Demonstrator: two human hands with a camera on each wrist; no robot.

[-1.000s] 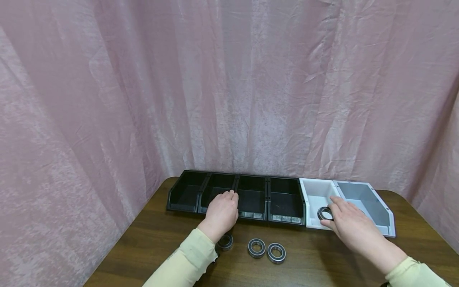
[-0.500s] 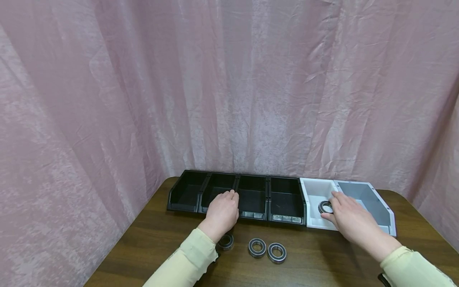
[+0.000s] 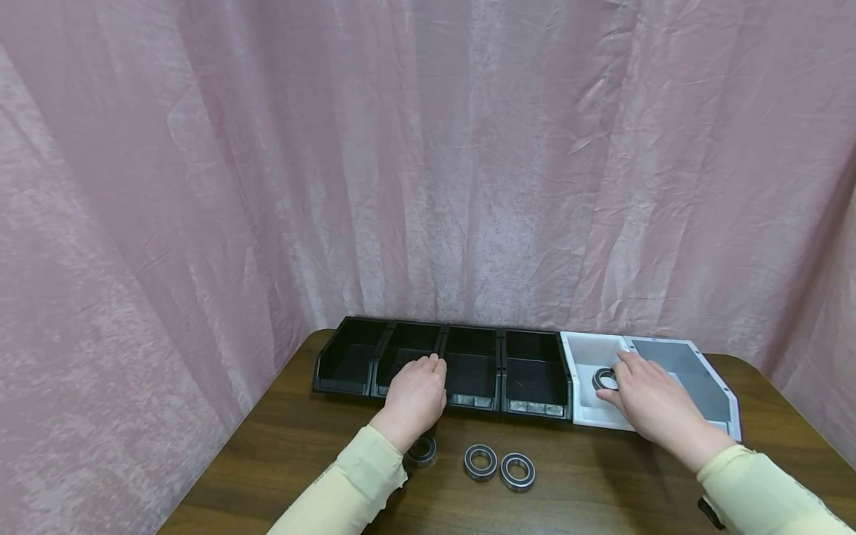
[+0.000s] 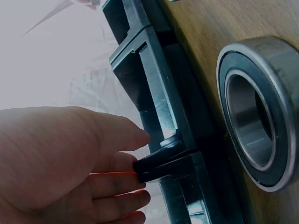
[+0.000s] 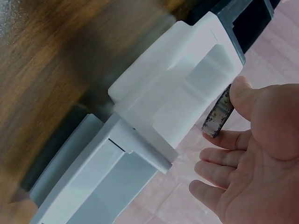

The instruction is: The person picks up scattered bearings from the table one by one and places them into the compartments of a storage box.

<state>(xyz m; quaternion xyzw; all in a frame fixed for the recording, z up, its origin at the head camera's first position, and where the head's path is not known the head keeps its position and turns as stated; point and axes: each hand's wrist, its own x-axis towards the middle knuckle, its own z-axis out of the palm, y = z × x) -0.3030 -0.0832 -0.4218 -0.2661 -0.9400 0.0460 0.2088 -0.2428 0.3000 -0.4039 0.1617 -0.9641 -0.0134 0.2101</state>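
Note:
My right hand [image 3: 652, 397] pinches a ball bearing [image 5: 218, 113] between thumb and index finger, over the white bin [image 3: 580, 413]. In the right wrist view the bearing's worn, speckled outer rim faces the camera, and the other fingers are loosely bent. My left hand [image 3: 414, 392] rests at the divider between two black bins [image 3: 469, 368], its thumb and fingers either side of the divider's front end. Close to that wrist, a bearing [image 4: 252, 116] lies on the table, partly covered by the sleeve in the head view. Two more bearings, a left one [image 3: 480, 475] and a right one [image 3: 518, 487], lie side by side.
Several black bins stand in a row at the back of the wooden table [image 3: 568, 490], joined on the right by the white bin and a grey bin [image 3: 692, 371]. A pink curtain [image 3: 428, 163] hangs behind them.
My right hand has moved slightly farther back into the white bin, carrying the bearing with it. The left hand and the bearings on the table stay put.

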